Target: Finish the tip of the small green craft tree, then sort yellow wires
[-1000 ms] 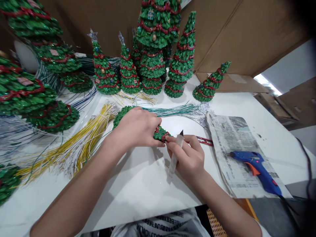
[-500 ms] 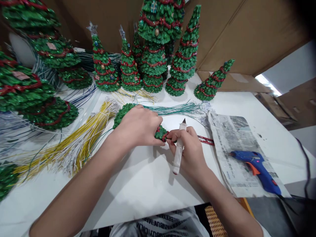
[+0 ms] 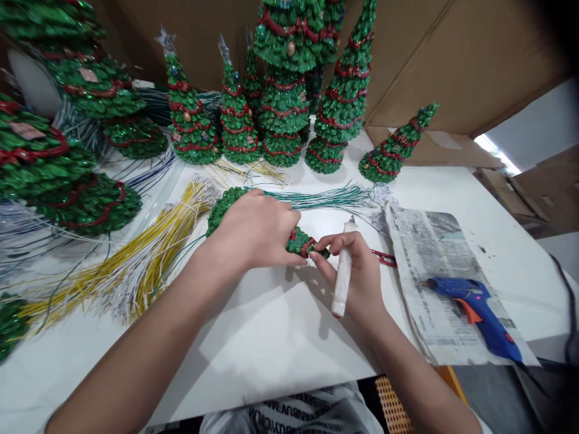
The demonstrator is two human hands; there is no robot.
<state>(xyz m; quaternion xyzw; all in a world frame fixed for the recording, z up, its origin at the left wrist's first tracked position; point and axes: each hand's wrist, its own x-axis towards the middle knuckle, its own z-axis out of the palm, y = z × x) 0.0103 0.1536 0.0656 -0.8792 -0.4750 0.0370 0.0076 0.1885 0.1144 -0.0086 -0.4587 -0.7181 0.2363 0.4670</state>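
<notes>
My left hand grips a small green cone-shaped decorative tree lying on its side, with red garland near its tip and its wider end showing past my fingers. My right hand is shut around a craft knife wrapped in white tape, with the blade end pointing up. The fingertips of my right hand touch the tree's tip. The blade's edge is too small to make out.
Bundles of yellow wires and green wires lie on the white table. Several finished trees stand behind. To the right are red-handled snips and a blue hot glue gun on newspaper.
The knife has turned from leaning to nearly upright, and my right hand has shifted slightly right along the tree's tip. The whole view has drifted a little.
</notes>
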